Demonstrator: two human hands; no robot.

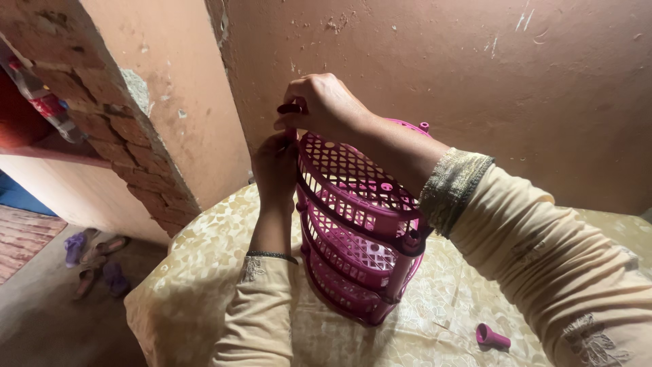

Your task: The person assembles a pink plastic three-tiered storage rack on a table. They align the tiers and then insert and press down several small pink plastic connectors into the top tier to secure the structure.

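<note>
A pink plastic rack (356,224) with three lattice tiers and dark maroon corner posts stands on a cream patterned cloth (204,258). My right hand (326,105) reaches over the top tier and pinches a small maroon cap (291,109) at the far left corner post. Just below it, my left hand (274,170) grips that same corner of the rack, at the upper tiers. A loose pink tube piece (492,336) lies on the cloth near my right sleeve.
A peach wall rises right behind the rack, and a bare brick pillar (102,102) stands at the left. On the floor at lower left lie several sandals (95,261). A shelf edge with bottles shows at upper left.
</note>
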